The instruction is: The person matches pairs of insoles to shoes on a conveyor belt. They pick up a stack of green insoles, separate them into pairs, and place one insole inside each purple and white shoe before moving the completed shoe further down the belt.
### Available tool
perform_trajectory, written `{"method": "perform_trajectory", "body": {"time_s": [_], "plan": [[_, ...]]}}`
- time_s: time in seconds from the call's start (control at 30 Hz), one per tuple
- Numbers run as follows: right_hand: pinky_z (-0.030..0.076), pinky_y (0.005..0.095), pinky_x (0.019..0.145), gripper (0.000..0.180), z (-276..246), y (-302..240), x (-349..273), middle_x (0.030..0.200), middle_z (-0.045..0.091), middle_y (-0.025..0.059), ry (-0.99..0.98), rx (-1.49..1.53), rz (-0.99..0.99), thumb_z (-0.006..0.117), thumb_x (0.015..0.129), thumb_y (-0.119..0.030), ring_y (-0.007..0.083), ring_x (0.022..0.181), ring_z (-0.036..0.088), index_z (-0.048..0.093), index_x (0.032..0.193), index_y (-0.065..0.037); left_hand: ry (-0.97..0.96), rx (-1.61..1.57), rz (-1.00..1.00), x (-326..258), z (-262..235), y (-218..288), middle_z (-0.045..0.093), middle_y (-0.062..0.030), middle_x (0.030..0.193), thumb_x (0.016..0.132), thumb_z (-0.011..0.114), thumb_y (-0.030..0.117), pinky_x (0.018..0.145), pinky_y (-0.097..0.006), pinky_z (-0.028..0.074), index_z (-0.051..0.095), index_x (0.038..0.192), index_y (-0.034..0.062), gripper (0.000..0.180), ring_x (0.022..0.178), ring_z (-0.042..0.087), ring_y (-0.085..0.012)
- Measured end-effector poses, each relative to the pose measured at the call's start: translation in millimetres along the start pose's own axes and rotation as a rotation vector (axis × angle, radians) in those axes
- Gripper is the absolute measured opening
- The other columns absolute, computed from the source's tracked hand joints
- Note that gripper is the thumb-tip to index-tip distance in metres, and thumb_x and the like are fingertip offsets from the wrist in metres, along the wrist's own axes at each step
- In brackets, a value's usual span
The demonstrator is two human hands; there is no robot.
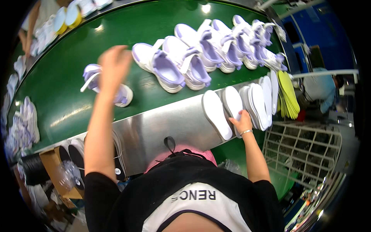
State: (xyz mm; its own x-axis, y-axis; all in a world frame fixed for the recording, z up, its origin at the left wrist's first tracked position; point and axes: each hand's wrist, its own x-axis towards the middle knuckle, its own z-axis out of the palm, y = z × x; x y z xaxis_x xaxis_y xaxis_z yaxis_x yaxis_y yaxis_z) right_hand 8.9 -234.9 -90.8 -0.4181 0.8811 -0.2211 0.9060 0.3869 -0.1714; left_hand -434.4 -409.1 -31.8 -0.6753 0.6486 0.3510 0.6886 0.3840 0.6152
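Note:
My left hand (115, 63) is raised over the left part of the green bench, its fingers smeared by motion. Beneath that hand and forearm lies a single white and lilac shoe (124, 95), partly hidden by them. My right hand (242, 123) has its thumb and fingers closed at the near end of a white insole (233, 99) on the metal ledge. To its left is another white insole (216, 114), lying apart. More white insoles (258, 106) overlap in a stack just right of the hand.
Several white and lilac shoes (168, 71) stand in rows across the green bench (154, 23). Yellow-green insoles (288, 94) lie at the right end, above a white wire basket (301, 150). A cardboard box (52, 164) is at lower left. Other people work at far left and far right.

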Motion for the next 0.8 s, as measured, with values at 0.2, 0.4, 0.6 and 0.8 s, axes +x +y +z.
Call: {"method": "perform_trajectory", "body": {"time_s": [0.2, 0.4, 0.6, 0.8], "plan": [[0.04, 0.039, 0.07, 0.041, -11, -19, -9, 0.085, 0.054, 0.013, 0.049, -0.102, 0.047, 0.069, 0.061, -0.027, 0.031, 0.082, 0.051, 0.049, 0.088, -0.005, -0.07, -0.204, -0.247, -13, 89, 20, 0.057, -0.0184, 0.086, 0.071, 0.059, 0.027, 0.071, -0.037, 0.043, 0.048, 0.099, 0.0022, 0.039, 0.081, 0.055, -0.0323], [0.038, 0.024, 0.053, 0.018, -72, -69, -17, 0.068, 0.05, 0.0023, -0.261, 0.816, 0.042, 0.061, 0.07, -0.018, 0.0094, 0.062, 0.047, 0.056, 0.074, -0.001, -0.102, -0.288, -0.432, -22, 80, 4, 0.059, -0.0156, 0.08, 0.071, 0.056, 0.026, 0.066, -0.034, 0.044, 0.054, 0.091, 0.0023, 0.031, 0.074, 0.057, -0.0274], [0.039, 0.0263, 0.051, 0.025, -66, -214, 41, 0.063, 0.054, 0.0042, -0.805, 0.659, -0.285, 0.057, 0.067, -0.024, 0.0118, 0.056, 0.049, 0.06, 0.07, 0.001, -0.225, -0.303, -0.498, -27, 64, -2, 0.06, -0.014, 0.075, 0.072, 0.055, 0.025, 0.064, -0.031, 0.044, 0.057, 0.085, 0.0008, 0.028, 0.07, 0.058, -0.0237], [0.045, 0.0358, 0.068, 0.022, -12, -300, 63, 0.086, 0.058, 0.0164, -0.367, -0.215, -0.717, 0.051, 0.068, -0.019, 0.0294, 0.077, 0.057, 0.063, 0.081, -0.005, -0.196, -0.302, -0.434, -36, 71, 4, 0.059, -0.0163, 0.076, 0.076, 0.053, 0.028, 0.064, -0.032, 0.043, 0.056, 0.084, -0.0008, 0.03, 0.07, 0.057, -0.0244]]}}
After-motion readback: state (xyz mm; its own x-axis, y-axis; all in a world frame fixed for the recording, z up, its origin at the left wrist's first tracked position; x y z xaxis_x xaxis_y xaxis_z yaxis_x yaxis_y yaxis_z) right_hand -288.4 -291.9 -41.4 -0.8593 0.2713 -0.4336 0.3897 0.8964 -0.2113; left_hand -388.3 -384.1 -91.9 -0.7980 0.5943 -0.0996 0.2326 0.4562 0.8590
